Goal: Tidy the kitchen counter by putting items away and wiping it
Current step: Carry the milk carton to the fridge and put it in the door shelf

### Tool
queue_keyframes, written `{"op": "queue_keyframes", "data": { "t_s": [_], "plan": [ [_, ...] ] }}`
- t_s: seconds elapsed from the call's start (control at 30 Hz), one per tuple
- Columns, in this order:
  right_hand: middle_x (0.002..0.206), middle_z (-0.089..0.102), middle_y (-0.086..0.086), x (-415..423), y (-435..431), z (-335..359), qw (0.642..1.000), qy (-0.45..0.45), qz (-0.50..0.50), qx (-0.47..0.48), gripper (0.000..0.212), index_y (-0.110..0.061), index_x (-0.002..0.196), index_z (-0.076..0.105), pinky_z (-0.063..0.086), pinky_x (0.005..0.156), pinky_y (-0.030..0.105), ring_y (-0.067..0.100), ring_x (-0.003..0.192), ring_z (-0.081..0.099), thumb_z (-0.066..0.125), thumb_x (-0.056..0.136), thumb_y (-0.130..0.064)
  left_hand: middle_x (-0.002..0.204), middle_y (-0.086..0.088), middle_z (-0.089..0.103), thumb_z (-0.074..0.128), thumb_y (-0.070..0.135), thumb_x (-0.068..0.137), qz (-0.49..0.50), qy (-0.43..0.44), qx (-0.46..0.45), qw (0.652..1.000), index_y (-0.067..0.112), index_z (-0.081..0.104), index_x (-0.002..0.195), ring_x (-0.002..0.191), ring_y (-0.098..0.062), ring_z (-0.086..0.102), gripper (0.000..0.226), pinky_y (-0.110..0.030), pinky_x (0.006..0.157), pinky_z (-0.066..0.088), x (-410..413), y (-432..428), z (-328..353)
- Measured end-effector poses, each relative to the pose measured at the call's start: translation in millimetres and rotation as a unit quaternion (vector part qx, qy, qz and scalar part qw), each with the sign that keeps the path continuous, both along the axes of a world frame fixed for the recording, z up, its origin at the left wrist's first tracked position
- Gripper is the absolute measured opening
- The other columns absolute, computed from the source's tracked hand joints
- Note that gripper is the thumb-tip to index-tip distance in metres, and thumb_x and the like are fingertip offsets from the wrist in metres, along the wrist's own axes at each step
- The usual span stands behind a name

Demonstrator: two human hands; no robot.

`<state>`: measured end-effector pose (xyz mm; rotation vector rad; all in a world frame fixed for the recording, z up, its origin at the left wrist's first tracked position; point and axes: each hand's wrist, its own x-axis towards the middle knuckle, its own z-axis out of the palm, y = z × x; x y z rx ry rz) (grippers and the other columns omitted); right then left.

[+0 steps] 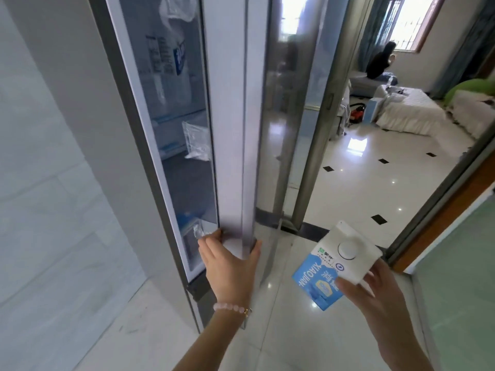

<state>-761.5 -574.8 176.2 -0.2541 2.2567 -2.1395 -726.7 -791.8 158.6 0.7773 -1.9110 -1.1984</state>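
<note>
My left hand (227, 266) grips the lower edge of a tall grey fridge door (230, 129), which stands ajar. Through the gap I see door shelves (182, 121) with clear plastic bags and a blue-and-white package. My right hand (375, 287) holds a blue-and-white milk carton (334, 263) with a round white cap, upright, low and to the right of the door. A pink bead bracelet sits on my left wrist.
A white tiled wall (48, 183) is on the left. Glossy white floor tiles (361, 183) lead through a sliding glass door frame (316, 129) into a living room with a covered sofa (409, 111) and a seated person (380, 60). A frosted glass panel (455, 263) stands at right.
</note>
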Motion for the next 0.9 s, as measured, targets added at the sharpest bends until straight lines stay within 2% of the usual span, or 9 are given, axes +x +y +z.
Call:
{"op": "queue_keyframes", "data": {
  "t_s": [0.07, 0.17, 0.27, 0.37, 0.47, 0.57, 0.63, 0.73, 0.9],
  "plan": [
    [0.112, 0.065, 0.002, 1.1, 21.9, 3.1, 1.000, -0.001, -0.013, -0.008, 0.091, -0.023, 0.115, 0.054, 0.057, 0.069, 0.018, 0.012, 0.100, 0.064, 0.088, 0.035, -0.047, 0.111, -0.023, 0.061, 0.094, 0.026, 0.067, -0.035, 0.004, -0.064, 0.997, 0.005, 0.052, 0.119, 0.100, -0.042, 0.066, 0.070, -0.041, 0.088, 0.060, 1.2, 28.3, -6.7],
    [0.110, 0.066, 0.004, 4.8, 52.5, 5.2, 0.999, 0.001, -0.033, -0.013, 0.081, -0.024, 0.110, 0.055, 0.058, 0.071, 0.023, 0.010, 0.096, 0.065, 0.089, 0.038, -0.043, 0.108, -0.024, 0.065, 0.096, 0.025, 0.064, -0.113, -0.002, -0.118, 0.987, -0.004, 0.060, 0.118, 0.096, -0.038, 0.069, 0.070, -0.032, 0.083, 0.054, 4.8, 62.4, -13.8],
    [0.116, 0.063, 0.012, 8.0, 84.0, 3.3, 0.997, -0.006, -0.072, -0.023, 0.058, -0.022, 0.109, 0.054, 0.054, 0.062, 0.010, -0.006, 0.078, 0.065, 0.078, 0.063, 0.004, 0.118, -0.001, 0.062, 0.061, 0.050, 0.082, -0.223, 0.005, -0.121, 0.967, 0.008, 0.060, 0.125, 0.106, 0.000, 0.059, 0.060, -0.015, 0.088, 0.059, 11.5, 74.8, -9.9],
    [0.115, 0.061, 0.013, 15.6, 115.8, 2.5, 0.992, -0.018, -0.120, -0.023, 0.060, -0.015, 0.117, 0.050, 0.052, 0.059, 0.006, -0.011, 0.073, 0.064, 0.066, 0.070, 0.019, 0.116, 0.022, 0.049, 0.048, 0.054, 0.087, -0.278, 0.030, -0.100, 0.955, 0.013, 0.058, 0.131, 0.105, 0.025, 0.051, 0.060, 0.007, 0.084, 0.048, 2.4, 72.0, 11.8],
    [0.114, 0.060, 0.010, 20.4, 146.6, 1.1, 0.986, -0.029, -0.164, -0.020, 0.057, -0.015, 0.115, 0.050, 0.052, 0.059, 0.004, -0.015, 0.072, 0.063, 0.066, 0.071, 0.017, 0.120, -0.004, 0.059, 0.051, 0.039, 0.091, -0.210, 0.110, -0.143, 0.961, 0.000, 0.057, 0.133, 0.100, 0.008, 0.055, 0.058, -0.005, 0.087, 0.048, -26.1, 61.1, 60.6],
    [0.119, 0.059, 0.013, 23.1, 170.7, 1.1, 0.980, -0.039, -0.195, -0.024, 0.057, -0.011, 0.118, 0.050, 0.052, 0.060, 0.005, -0.015, 0.072, 0.062, 0.066, 0.071, 0.017, 0.138, -0.028, 0.060, 0.042, 0.025, 0.092, -0.174, 0.145, -0.261, 0.938, -0.011, 0.054, 0.141, 0.126, -0.023, 0.048, 0.062, -0.020, 0.109, 0.031, -70.1, 50.8, 105.5],
    [0.119, 0.059, 0.014, 26.6, 181.2, 4.9, 0.976, -0.043, -0.210, -0.025, 0.058, -0.007, 0.121, 0.049, 0.051, 0.060, 0.003, -0.016, 0.071, 0.061, 0.066, 0.072, 0.018, 0.153, -0.028, 0.050, 0.037, 0.027, 0.091, -0.204, 0.123, -0.306, 0.922, -0.007, 0.049, 0.149, 0.142, -0.032, 0.038, 0.069, -0.022, 0.117, 0.022, -101.4, 48.9, 125.9],
    [0.115, 0.058, 0.012, 30.7, 191.8, 12.1, 0.972, -0.045, -0.231, -0.026, 0.056, -0.004, 0.122, 0.048, 0.048, 0.055, 0.001, -0.020, 0.067, 0.059, 0.065, 0.073, 0.018, 0.163, -0.022, 0.040, 0.028, 0.041, 0.089, -0.264, 0.052, -0.353, 0.896, 0.002, 0.046, 0.154, 0.155, -0.042, 0.027, 0.078, -0.043, 0.128, 0.019, -146.4, 56.4, 144.1],
    [0.110, 0.060, 0.006, 23.7, 203.9, 18.3, 0.969, -0.052, -0.243, -0.007, 0.054, -0.008, 0.122, 0.048, 0.053, 0.058, 0.008, -0.016, 0.075, 0.061, 0.067, 0.075, 0.011, 0.157, -0.019, 0.050, 0.036, 0.033, 0.095, -0.341, -0.007, -0.365, 0.866, 0.003, 0.056, 0.147, 0.156, -0.039, 0.027, 0.063, -0.052, 0.128, 0.022, -199.1, 84.4, 148.4]
  ]
}}
